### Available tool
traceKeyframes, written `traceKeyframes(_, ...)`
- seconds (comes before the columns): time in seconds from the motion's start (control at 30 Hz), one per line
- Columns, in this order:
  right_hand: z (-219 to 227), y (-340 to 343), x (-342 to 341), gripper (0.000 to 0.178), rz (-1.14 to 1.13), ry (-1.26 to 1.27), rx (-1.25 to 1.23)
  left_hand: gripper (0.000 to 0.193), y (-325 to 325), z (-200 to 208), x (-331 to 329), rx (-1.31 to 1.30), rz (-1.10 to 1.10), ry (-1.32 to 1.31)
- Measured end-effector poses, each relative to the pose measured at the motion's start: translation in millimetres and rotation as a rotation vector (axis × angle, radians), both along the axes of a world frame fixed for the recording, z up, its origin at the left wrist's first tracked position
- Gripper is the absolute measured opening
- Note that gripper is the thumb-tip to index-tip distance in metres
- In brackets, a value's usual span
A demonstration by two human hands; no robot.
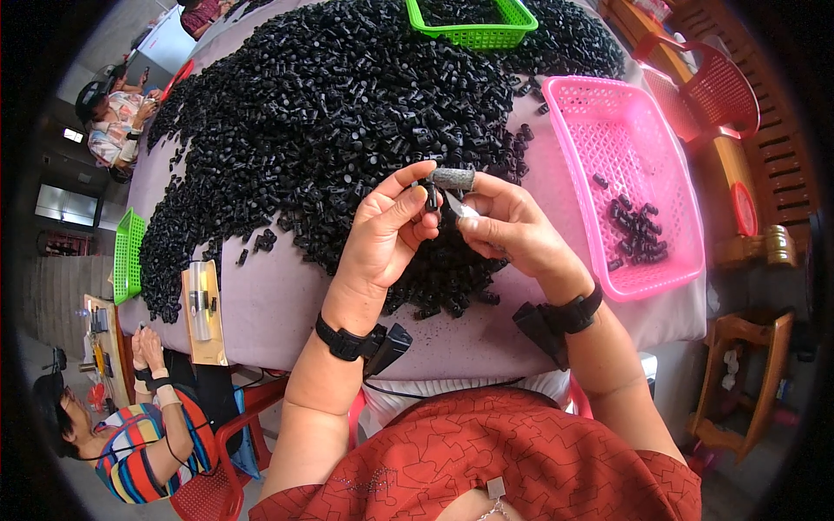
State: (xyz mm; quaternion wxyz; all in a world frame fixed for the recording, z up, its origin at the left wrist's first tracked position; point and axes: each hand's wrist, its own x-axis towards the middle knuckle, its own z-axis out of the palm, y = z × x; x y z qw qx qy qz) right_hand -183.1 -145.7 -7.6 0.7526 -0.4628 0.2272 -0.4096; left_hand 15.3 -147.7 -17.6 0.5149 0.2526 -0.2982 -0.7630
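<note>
Between the thumb and fingers of my left hand (375, 227) is a small black plastic part (432, 198), held upright. My right hand (521, 227) pinches a small knife (458, 207), its pointed blade close to the part; whether they touch I cannot tell. A grey sleeve (453, 179) covers my right index finger. Both hands are above the near edge of a large pile of similar black parts (347, 104). To the right, a pink basket (569, 165) has a small heap of these parts (638, 230) on its bottom.
A green basket (476, 36) sits in the pile's far side, another green basket (129, 256) at the table's left edge. Near the left corner lies a board (208, 343) with tools. A person in stripes (156, 447) sits at lower left. Red chair (717, 91) at far right.
</note>
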Motion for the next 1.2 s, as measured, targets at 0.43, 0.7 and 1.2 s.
traceKeyframes(0.43,1.1,3.1,0.8,0.050,0.029,0.096,-0.029,0.038,0.6,-1.7,-3.1,0.023,-0.026,-0.026)
traceKeyframes(0.7,5.1,3.8,1.3,0.045,0.047,0.092,0.011,0.038,-0.5,-2.0,-2.1,0.043,-0.068,0.015)
traceKeyframes(1.2,-0.7,2.9,1.2,0.046,0.079,-0.002,0.015,0.034,-1.0,-6.6,-2.7,0.056,-0.070,0.061)
